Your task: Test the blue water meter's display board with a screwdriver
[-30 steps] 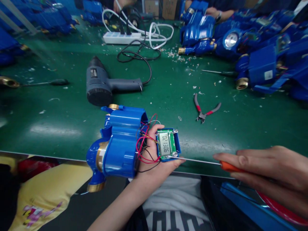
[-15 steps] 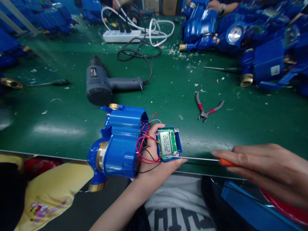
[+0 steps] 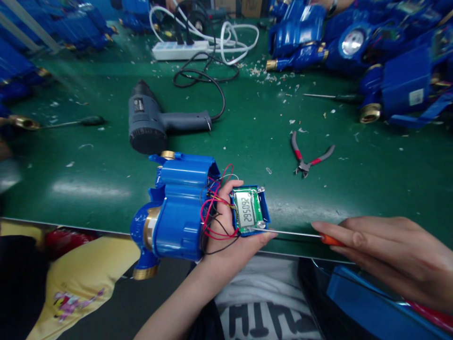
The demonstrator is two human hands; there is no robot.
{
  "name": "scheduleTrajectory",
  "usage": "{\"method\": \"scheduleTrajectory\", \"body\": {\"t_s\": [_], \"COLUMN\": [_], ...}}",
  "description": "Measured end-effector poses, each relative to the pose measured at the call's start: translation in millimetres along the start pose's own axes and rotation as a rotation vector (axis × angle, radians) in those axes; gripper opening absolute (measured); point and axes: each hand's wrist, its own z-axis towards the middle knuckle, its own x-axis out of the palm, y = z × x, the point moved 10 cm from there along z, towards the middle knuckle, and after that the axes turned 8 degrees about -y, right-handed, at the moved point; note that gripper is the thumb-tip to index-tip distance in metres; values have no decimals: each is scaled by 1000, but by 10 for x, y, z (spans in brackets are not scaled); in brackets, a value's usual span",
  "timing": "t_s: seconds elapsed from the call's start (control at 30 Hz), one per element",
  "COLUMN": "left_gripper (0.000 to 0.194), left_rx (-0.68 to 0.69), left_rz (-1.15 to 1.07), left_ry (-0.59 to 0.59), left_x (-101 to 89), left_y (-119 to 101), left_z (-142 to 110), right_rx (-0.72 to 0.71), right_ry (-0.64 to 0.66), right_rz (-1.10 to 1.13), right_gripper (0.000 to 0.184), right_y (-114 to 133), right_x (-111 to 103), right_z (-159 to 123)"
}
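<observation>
From the head camera, the person's left hand [image 3: 224, 226] lies palm up just past the near edge of the green bench [image 3: 371, 184], fingers curled around the back of a blue-cased circuit board [image 3: 247, 208] with a lit LCD. The hand cradles the board firmly but not tightly, with the thumb side hidden behind the wires. The blue water meter [image 3: 173, 212], with its brass fittings, sits just beside that hand at the bench edge, joined to the board by thin red and black wires [image 3: 214, 219]. Whether it rests on the bench or hangs from the hand is hard to tell.

The right hand [image 3: 392, 250] pinches the orange handle of a slim screwdriver [image 3: 331, 240] in its fingertips, and the shaft runs to the lower edge of the board, its tip beside a small screw.

The meter looks stiff and fairly heavy, the brass adding weight at its ends, so the shell is likely the safest place to take hold (never the wires, which look easy to tug loose). The exposed board looks fragile and is best held by its blue case.

Farther up the bench lie a heat gun [image 3: 148, 123], pliers [image 3: 306, 158], and more meters [image 3: 389, 71].
</observation>
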Motion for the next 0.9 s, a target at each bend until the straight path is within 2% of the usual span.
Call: {"method": "scheduleTrajectory", "body": {"t_s": [0.1,0.57,0.9], "left_gripper": [84,83,84], "left_rx": [-15,-52,-35], "left_rz": [-27,-24,-20], "left_ry": [-8,-20,-28], "left_x": [1,-11,-4], "left_y": [-1,-30,-43], "left_z": [6,6,12], "right_rx": [-10,-90,-125], "right_ry": [35,-36,-71], "right_rz": [54,-11,-126], "right_gripper": [39,37,50], "right_y": [0,37,-8], "right_x": [66,41,71], "right_z": [-47,-36,-115]}}
